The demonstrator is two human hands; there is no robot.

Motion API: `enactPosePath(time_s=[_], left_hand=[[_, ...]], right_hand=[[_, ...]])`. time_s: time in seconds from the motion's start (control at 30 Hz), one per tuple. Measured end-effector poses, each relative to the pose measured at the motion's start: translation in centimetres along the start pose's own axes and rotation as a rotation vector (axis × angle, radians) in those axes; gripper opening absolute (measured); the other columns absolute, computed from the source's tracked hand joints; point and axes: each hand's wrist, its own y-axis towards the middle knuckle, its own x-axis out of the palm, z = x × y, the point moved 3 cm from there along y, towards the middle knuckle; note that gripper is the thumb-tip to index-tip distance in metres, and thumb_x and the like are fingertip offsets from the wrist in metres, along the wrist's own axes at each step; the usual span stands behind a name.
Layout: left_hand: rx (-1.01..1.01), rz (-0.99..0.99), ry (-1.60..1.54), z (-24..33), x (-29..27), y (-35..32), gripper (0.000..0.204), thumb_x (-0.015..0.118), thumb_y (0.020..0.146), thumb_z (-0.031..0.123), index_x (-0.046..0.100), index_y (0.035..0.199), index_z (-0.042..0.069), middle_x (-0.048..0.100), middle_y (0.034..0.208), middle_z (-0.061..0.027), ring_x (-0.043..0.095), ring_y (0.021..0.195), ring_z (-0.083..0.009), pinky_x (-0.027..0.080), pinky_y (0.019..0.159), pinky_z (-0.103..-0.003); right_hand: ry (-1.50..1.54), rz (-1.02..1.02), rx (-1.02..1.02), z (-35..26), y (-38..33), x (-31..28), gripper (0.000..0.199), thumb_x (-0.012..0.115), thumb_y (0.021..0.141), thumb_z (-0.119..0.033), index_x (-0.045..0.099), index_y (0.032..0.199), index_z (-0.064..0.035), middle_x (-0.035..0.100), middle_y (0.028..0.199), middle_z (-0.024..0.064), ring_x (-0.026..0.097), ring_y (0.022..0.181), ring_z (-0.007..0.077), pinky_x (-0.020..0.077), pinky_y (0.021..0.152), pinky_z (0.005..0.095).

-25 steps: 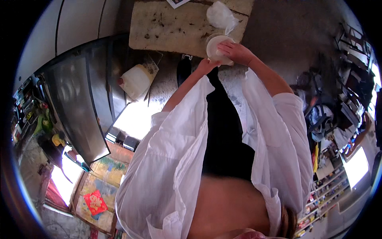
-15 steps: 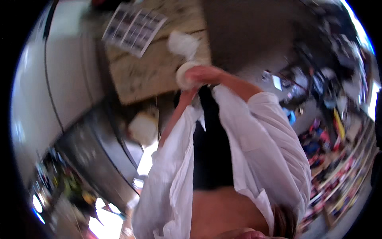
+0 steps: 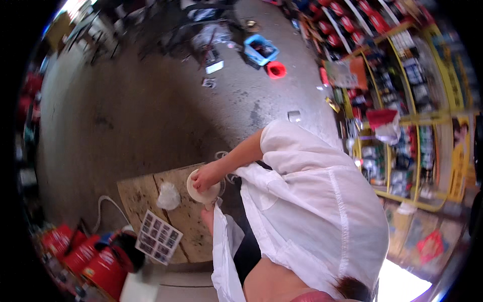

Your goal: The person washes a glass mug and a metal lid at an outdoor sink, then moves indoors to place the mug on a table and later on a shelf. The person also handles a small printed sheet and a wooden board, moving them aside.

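Note:
A round, cream-coloured bowl (image 3: 193, 192) is held over the right edge of a worn wooden table. My left hand (image 3: 208, 212) grips it from the near side, most of its fingers hidden beneath the bowl. From above, my right hand (image 3: 207, 177) reaches into the bowl with its fingers bent together. What those fingers pinch, if anything, is hidden. Beside the bowl on the wooden table (image 3: 189, 236) lie a crumpled clear plastic bag (image 3: 168, 196) and a sheet printed with small pictures (image 3: 158, 237).
Red fire extinguishers (image 3: 103, 267) stand left of the table, near a pale hose (image 3: 103, 206). Across the concrete floor are a blue basket (image 3: 260, 49) and a red bucket (image 3: 276, 70). Yellow-framed shelves (image 3: 417, 121) full of goods line the right side.
My view has swung to the right, so the table now sits lower left and the shelves show. The bowl stays in my hands; my right hand's fingers now point down into it.

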Motion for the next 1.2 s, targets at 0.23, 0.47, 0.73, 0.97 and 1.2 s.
enactPosePath(time_s=[0.23,0.47,0.73,0.97,1.2], left_hand=[[0.22,-0.265,0.041,7.1,5.3,4.0,0.027,0.07,0.069,0.014,0.065,0.09,-0.001,0.065,0.079,-0.005,0.058,0.072,-0.0122,0.046,0.065,-0.028],[0.246,-0.447,0.208,19.0,16.5,1.6,0.024,0.07,0.069,0.01,0.064,0.09,-0.001,0.062,0.075,-0.0026,0.055,0.064,-0.0091,0.043,0.058,-0.025],[0.326,-0.559,0.37,28.1,35.2,-2.7,0.021,0.07,0.069,0.011,0.064,0.086,0.0,0.061,0.07,-0.0011,0.053,0.059,-0.0091,0.041,0.051,-0.025],[0.706,-0.735,0.626,33.0,48.2,-3.3,0.021,0.071,0.067,0.015,0.063,0.079,-0.001,0.059,0.064,-0.0022,0.052,0.06,-0.0079,0.043,0.054,-0.027],[1.01,-0.675,0.819,39.0,52.6,-0.9,0.024,0.071,0.069,0.019,0.061,0.071,-0.003,0.062,0.075,-0.0128,0.059,0.064,-0.0235,0.047,0.059,-0.037]], right_hand=[[-0.241,0.33,0.452,-7.1,-11.4,-11.9,0.028,0.06,0.07,-0.014,0.057,0.098,-0.0156,0.054,0.1,0.0058,0.052,0.096,0.027,0.0463,0.081,0.0357],[-0.485,0.623,0.781,-13.2,-22.2,-18.1,0.027,0.059,0.071,-0.016,0.057,0.098,-0.0156,0.056,0.108,0.007,0.053,0.1,0.0288,0.0459,0.084,0.0367],[-0.63,0.676,1.13,-18.8,-39.0,-23.3,0.028,0.057,0.073,-0.014,0.057,0.101,-0.0118,0.057,0.105,0.0058,0.054,0.098,0.0277,0.0464,0.083,0.038],[-0.448,0.988,1.106,-27.1,-51.7,-30.8,0.023,0.056,0.082,-0.016,0.058,0.103,-0.0102,0.054,0.11,0.0072,0.054,0.1,0.0238,0.0447,0.084,0.035],[-0.244,1.651,1.345,-36.5,-58.3,-34.7,0.034,0.061,0.081,-0.007,0.055,0.114,-0.0103,0.051,0.112,0.0071,0.053,0.104,0.0212,0.0483,0.085,0.0324]])
